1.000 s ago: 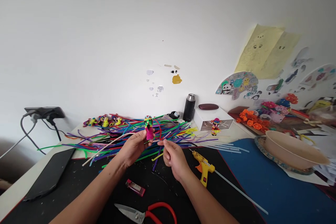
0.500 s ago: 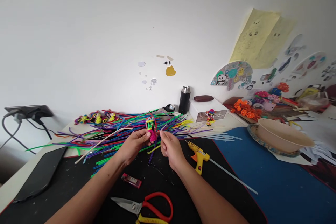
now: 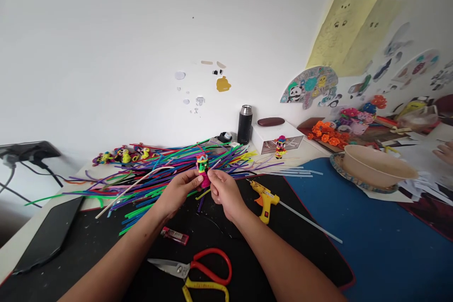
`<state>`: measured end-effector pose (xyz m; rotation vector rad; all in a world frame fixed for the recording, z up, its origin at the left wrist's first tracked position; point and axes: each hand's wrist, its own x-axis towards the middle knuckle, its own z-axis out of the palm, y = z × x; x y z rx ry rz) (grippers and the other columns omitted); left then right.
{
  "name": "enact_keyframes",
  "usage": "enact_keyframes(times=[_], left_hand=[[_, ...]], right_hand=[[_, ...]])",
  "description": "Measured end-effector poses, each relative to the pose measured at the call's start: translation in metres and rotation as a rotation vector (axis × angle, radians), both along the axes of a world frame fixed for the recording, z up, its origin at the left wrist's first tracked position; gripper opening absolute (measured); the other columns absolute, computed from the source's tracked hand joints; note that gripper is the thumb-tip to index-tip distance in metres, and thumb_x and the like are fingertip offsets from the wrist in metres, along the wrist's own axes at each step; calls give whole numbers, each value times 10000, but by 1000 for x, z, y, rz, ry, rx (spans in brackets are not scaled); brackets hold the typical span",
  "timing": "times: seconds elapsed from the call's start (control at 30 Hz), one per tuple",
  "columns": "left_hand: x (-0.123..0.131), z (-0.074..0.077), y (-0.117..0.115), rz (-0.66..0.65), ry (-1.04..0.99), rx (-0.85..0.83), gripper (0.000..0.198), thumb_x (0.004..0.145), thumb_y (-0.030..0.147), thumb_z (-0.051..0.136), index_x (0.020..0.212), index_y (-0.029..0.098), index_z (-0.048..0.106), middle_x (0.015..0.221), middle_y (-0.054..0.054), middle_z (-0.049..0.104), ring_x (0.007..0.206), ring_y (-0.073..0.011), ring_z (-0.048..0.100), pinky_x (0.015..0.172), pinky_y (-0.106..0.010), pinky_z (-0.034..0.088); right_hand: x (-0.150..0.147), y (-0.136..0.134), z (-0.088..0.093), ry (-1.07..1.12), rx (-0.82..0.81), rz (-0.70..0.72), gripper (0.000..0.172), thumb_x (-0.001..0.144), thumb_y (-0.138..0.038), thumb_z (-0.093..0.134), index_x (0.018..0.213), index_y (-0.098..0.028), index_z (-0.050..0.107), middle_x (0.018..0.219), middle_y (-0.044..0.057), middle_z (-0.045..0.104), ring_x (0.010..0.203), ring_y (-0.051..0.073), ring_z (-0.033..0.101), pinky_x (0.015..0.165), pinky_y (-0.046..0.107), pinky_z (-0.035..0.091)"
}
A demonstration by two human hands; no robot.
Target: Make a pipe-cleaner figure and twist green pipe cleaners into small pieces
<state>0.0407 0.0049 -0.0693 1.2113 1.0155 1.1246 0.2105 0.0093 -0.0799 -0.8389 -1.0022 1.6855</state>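
Note:
My left hand [image 3: 179,191] holds a small pipe-cleaner figure [image 3: 203,168] with a green and yellow head and a pink body, upright above the black mat [image 3: 88,250]. My right hand [image 3: 222,191] is pinched against the figure's right side, its fingers closed on a thin pipe cleaner there. Both hands meet just in front of a big heap of coloured pipe cleaners [image 3: 152,170].
A yellow glue gun [image 3: 262,198] lies right of my hands. Red-handled scissors [image 3: 198,269], a lighter [image 3: 174,235] and a dark phone [image 3: 46,240] lie on the mat. A beige bowl [image 3: 378,166], a black flask [image 3: 245,124], finished figures [image 3: 122,155] and another person's hand [image 3: 445,152] are around.
My right hand has moved left and closed in on the figure. The camera has tilted down, so the scissors and a yellow loop show more.

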Motion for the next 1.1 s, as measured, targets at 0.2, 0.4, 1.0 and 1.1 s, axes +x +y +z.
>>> enact_keyframes(times=[0.2, 0.4, 1.0, 1.1], left_hand=[[2, 0, -1, -9, 21, -7, 386, 799, 515, 893, 937, 162, 823, 885, -65, 723, 806, -197, 622, 800, -291, 507], [2, -2, 0, -14, 30, 4, 392, 804, 526, 888, 935, 164, 818, 889, -64, 728, 823, -200, 625, 827, -299, 500], [5, 5, -3, -8, 174, 45, 540, 774, 675, 840, 955, 168, 798, 910, -61, 740, 856, -213, 612, 839, -326, 485], [5, 5, -3, -8, 189, 54, 537, 777, 676, 836, 954, 170, 799, 902, -60, 745, 859, -218, 620, 843, -332, 488]], right_hand=[[-1, 1, -2, 10, -12, -3, 591, 777, -697, 796, 1001, -170, 648, 501, -130, 408, 379, 45, 243, 402, 218, 105], [-1, -1, -1, 21, -17, -1, 570, 782, -699, 795, 959, -183, 631, 499, -128, 404, 373, 44, 246, 401, 221, 98], [-2, -1, -2, 33, -48, 0, 550, 770, -671, 811, 941, -190, 607, 505, -131, 408, 373, 38, 244, 402, 223, 94], [-2, -2, -2, 34, -53, 2, 536, 776, -659, 810, 938, -191, 608, 503, -131, 405, 375, 38, 247, 405, 223, 90]])
